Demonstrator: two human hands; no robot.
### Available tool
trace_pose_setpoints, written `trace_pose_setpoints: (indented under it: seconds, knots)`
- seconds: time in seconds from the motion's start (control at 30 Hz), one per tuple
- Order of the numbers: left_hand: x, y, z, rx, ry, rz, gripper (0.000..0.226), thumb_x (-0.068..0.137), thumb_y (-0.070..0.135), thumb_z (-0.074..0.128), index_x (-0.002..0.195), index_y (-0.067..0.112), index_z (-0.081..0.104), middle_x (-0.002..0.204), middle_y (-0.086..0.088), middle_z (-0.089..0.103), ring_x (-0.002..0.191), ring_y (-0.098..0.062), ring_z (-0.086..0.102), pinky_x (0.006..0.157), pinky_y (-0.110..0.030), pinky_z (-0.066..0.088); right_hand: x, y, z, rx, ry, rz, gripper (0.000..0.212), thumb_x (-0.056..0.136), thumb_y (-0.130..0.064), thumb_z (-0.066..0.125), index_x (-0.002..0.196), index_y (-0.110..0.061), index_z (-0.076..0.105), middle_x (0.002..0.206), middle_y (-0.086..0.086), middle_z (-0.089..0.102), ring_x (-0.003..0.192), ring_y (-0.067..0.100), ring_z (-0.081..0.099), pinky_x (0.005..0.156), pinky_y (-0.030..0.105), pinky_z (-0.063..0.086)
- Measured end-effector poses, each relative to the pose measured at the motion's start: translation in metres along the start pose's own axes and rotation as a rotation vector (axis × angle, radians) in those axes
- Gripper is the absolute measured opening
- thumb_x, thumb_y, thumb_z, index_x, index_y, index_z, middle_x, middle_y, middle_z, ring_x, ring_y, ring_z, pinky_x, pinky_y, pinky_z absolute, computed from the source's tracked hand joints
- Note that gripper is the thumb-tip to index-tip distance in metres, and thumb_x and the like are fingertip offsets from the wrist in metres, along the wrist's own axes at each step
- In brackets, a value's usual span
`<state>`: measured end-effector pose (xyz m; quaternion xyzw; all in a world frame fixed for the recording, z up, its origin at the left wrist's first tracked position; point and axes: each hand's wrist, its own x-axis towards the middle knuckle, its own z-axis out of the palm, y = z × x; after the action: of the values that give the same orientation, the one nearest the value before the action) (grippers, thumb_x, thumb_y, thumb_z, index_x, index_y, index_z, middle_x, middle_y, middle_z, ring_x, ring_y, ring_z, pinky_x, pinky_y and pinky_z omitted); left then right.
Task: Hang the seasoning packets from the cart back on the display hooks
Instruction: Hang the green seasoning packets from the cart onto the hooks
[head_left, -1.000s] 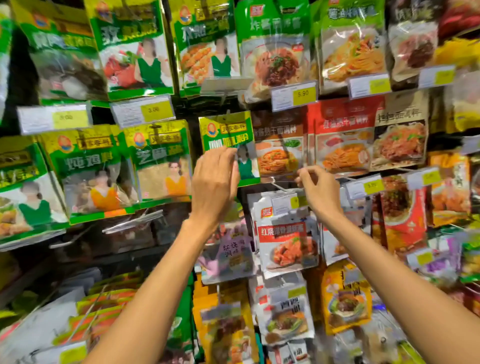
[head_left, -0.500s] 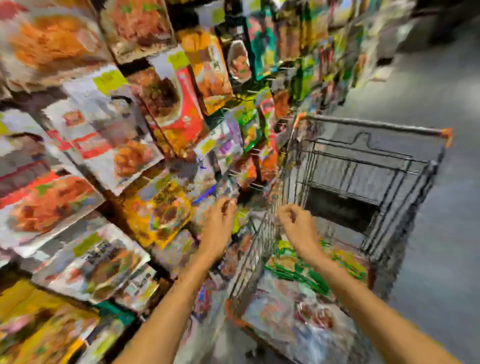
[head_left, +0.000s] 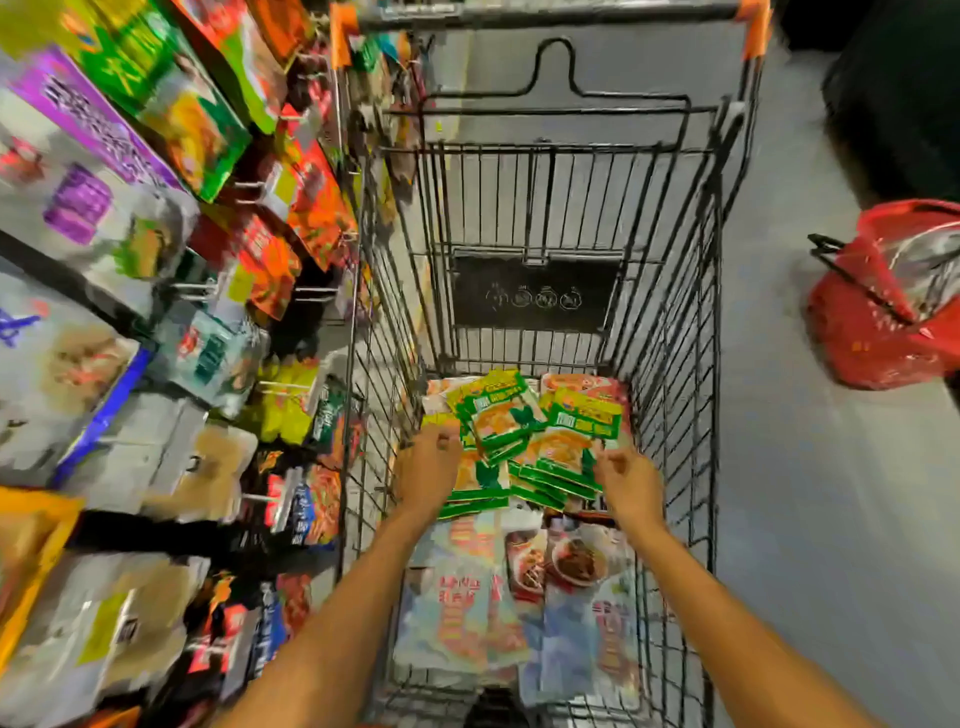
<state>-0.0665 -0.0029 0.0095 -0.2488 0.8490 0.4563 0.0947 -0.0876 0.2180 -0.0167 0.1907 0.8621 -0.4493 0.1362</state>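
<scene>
A second ago both hands were up at the display, working a green packet onto a hook; half a second ago the view was swinging toward the cart. Now it looks straight down into the cart (head_left: 670, 364), and both arms reach into it, so I judge that one packet is hung and the next pick is starting. The green seasoning packets (head_left: 519, 431) lie in a loose, fanned pile at the far end of the cart bed, on top of paler packets (head_left: 483, 608) that cover the near end. The left hand (head_left: 426, 467) sits at the pile's left edge, fingers bent down onto it. The right hand (head_left: 631, 483) is at the lower right corner of the top right packet, thumb and forefinger curled toward it. Neither grip can be called for certain: the frame is smeared with motion, and I cannot tell whether either hand has pinched a packet or only touches it. The display hooks (head_left: 200, 287) run along the left of the cart, most of them already loaded, though blur hides which hook is free. A red basket (head_left: 878, 312) stands on the floor well to the right. Plenty of packets remain, so the task looks far from finished — the next move probably calls for peeling one packet off the pile.
</scene>
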Motion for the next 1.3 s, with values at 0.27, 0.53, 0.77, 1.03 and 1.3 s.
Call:
trace_pose_setpoints:
  seconds: [0.27, 0.53, 0.77, 1.03, 1.3]
  knots:
    - [0.111, -0.044, 0.074, 0.062, -0.047, -0.162, 0.027, 0.093, 0.005, 0.045, 0.067, 0.002, 0.052, 0.061, -0.015, 0.042, 0.058, -0.028, 0.044, 0.044, -0.028, 0.029, 0.078, 0.052, 0.053, -0.097, 0.07, 0.112, 0.029, 0.097, -0.031, 0.049, 0.11, -0.005, 0.055, 0.072, 0.009, 0.055, 0.065, 0.026, 0.052, 0.058, 0.029, 0.04]
    - [0.178, -0.063, 0.124, 0.163, -0.062, -0.287, 0.062, 0.091, 0.042, 0.055, 0.121, -0.013, 0.051, 0.124, -0.028, 0.054, 0.105, -0.038, 0.056, 0.077, -0.039, 0.045, 0.111, 0.074, 0.078, -0.229, 0.104, 0.241, 0.05, 0.086, -0.031, 0.068, 0.117, 0.006, 0.054, 0.112, 0.024, 0.061, 0.101, 0.036, 0.06, 0.08, 0.038, 0.048]
    - [0.2, -0.065, 0.131, 0.124, 0.003, -0.41, 0.069, 0.079, 0.038, 0.074, 0.125, -0.006, 0.05, 0.124, -0.023, 0.057, 0.111, -0.038, 0.056, 0.084, -0.043, 0.047, 0.123, 0.079, 0.077, -0.221, 0.1, 0.223, 0.057, 0.08, -0.029, 0.074, 0.122, 0.002, 0.052, 0.121, 0.02, 0.059, 0.113, 0.034, 0.054, 0.096, 0.043, 0.044]
    - [0.201, -0.063, 0.124, -0.529, -0.03, -0.61, 0.036, 0.068, -0.007, 0.078, 0.098, 0.0, 0.058, 0.108, -0.023, 0.066, 0.09, -0.032, 0.066, 0.084, -0.049, 0.054, 0.128, 0.07, 0.066, 0.181, 0.1, 0.428, 0.051, 0.07, -0.012, 0.083, 0.116, -0.005, 0.061, 0.108, 0.013, 0.068, 0.089, 0.023, 0.061, 0.071, 0.028, 0.044]
    - [0.16, -0.046, 0.099, -0.591, -0.034, -0.398, 0.024, 0.083, 0.004, 0.068, 0.106, 0.008, 0.062, 0.111, -0.014, 0.066, 0.091, -0.026, 0.065, 0.077, -0.035, 0.052, 0.108, 0.05, 0.05, 0.381, 0.098, 0.407, 0.033, 0.076, -0.004, 0.076, 0.104, -0.008, 0.06, 0.105, 0.014, 0.066, 0.096, 0.03, 0.061, 0.09, 0.046, 0.051]
